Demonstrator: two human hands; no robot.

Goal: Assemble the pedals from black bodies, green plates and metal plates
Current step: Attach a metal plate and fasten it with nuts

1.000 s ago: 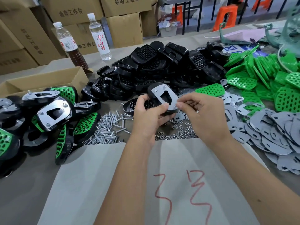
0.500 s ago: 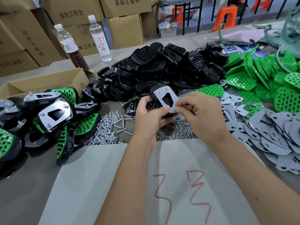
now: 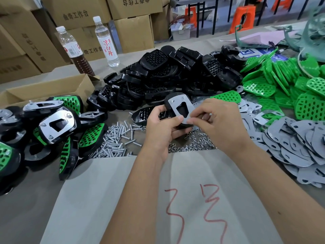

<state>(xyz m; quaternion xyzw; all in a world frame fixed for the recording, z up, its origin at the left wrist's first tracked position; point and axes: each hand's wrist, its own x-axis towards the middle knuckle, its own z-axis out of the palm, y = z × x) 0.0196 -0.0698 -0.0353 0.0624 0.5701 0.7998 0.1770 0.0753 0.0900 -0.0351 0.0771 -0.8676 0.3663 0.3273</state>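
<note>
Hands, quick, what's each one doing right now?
Left hand: holding the pedal, thumb on its metal plate.
Right hand: fingertips pinching the near edge of that plate.

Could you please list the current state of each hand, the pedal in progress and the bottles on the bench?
Left hand: grips the pedal from its near left side.
Right hand: pinches the near edge of the metal plate.
Pedal in hand: held above the bench, metal plate on top.
Clear bottle: upright, capped.
Brown-liquid bottle: upright, capped, partly full.
</note>
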